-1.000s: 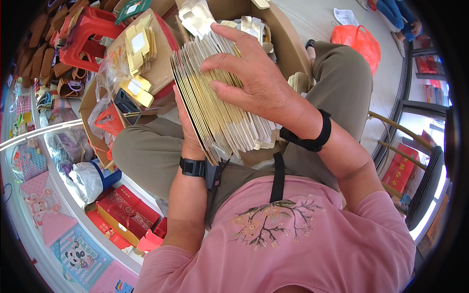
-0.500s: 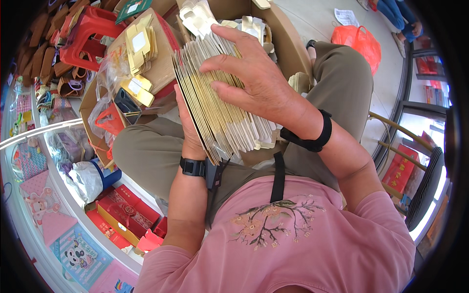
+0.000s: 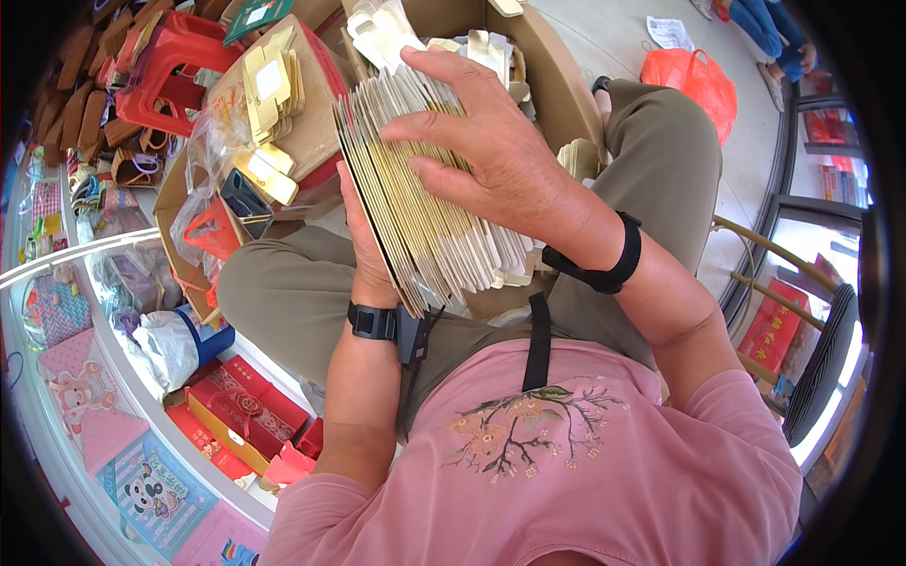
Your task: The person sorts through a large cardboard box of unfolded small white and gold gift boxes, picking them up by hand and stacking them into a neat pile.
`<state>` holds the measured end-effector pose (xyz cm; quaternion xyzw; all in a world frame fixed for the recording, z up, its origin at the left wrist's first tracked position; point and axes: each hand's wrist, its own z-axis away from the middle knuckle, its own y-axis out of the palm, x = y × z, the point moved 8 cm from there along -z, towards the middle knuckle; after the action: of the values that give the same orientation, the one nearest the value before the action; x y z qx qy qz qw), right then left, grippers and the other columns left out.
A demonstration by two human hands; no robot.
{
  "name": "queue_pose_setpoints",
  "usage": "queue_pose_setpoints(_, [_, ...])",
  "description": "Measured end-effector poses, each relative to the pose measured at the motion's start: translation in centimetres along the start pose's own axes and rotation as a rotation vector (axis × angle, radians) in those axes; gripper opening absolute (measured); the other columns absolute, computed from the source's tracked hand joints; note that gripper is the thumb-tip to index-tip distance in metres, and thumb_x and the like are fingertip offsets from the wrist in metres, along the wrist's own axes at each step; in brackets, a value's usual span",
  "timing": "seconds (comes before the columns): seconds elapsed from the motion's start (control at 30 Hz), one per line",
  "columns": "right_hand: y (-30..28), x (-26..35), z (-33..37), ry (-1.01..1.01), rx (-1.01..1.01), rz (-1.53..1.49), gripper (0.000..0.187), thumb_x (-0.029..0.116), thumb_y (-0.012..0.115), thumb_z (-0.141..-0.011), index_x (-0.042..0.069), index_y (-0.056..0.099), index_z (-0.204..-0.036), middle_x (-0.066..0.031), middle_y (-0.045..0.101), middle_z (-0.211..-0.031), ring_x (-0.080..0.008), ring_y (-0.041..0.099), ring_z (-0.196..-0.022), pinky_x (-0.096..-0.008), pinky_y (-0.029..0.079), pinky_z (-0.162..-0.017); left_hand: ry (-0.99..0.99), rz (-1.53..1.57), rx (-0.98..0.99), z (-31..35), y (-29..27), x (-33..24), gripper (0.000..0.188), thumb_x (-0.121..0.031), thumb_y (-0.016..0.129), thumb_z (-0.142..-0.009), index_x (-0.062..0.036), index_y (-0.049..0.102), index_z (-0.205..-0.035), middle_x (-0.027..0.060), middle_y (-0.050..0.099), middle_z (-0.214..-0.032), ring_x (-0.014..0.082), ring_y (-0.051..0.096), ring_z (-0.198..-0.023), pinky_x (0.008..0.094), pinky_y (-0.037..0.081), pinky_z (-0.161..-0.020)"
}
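Above my lap is a thick stack of flattened gold-and-white cartons [image 3: 420, 189], its edges fanned in a slanting row. My left hand [image 3: 363, 236] grips the stack from its left side and below; most of those fingers are hidden behind it. My right hand [image 3: 491, 141] lies over the top and right of the stack, fingers spread apart, fingertips at the carton edges. Just beyond the fingertips, loose unfolded white-gold cartons [image 3: 377, 33] stick up from the large cardboard box [image 3: 562, 61].
On a closed brown carton [image 3: 316, 104] at the left lie more gold flattened cartons [image 3: 269, 90]. A red plastic stool [image 3: 160, 71] stands at the far left. A glass display case [image 3: 113, 330] curves along the left. An orange plastic bag [image 3: 694, 85] is on the floor, far right.
My right hand has shifted very slightly to the left across the carton edges. The stack and my left hand look nearly unchanged.
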<state>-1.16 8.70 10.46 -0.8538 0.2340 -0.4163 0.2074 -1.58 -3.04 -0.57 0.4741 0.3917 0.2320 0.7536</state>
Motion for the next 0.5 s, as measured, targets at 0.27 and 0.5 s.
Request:
queue_pose_setpoints(0.27, [0.2, 0.4, 0.0, -0.021, 0.004, -0.042, 0.032, 0.007, 0.067, -0.079, 0.014, 0.071, -0.110, -0.0174, 0.043, -0.146, -0.0384, 0.042, -0.134, -0.0454, 0.036, -0.110, 0.003, 0.039, 0.033, 0.0, -1.0, 0.1, 0.066, -0.060, 0.027, -0.102, -0.0130, 0.037, -0.148, 0.0125, 0.048, -0.143, 0.0276, 0.052, -0.127, 0.0441, 0.046, -0.106])
queue_pose_setpoints(0.5, [0.1, 0.7, 0.0, -0.061, 0.005, -0.055, 0.033, 0.006, 0.066, -0.078, 0.014, 0.071, -0.109, -0.0182, 0.043, -0.146, -0.0391, 0.042, -0.134, -0.0455, 0.036, -0.110, -0.045, -0.002, -0.102, 0.6, -1.9, 0.7, 0.069, -0.062, 0.028, -0.101, -0.0126, 0.038, -0.147, 0.0137, 0.048, -0.142, 0.0289, 0.053, -0.127, 0.0451, 0.046, -0.106])
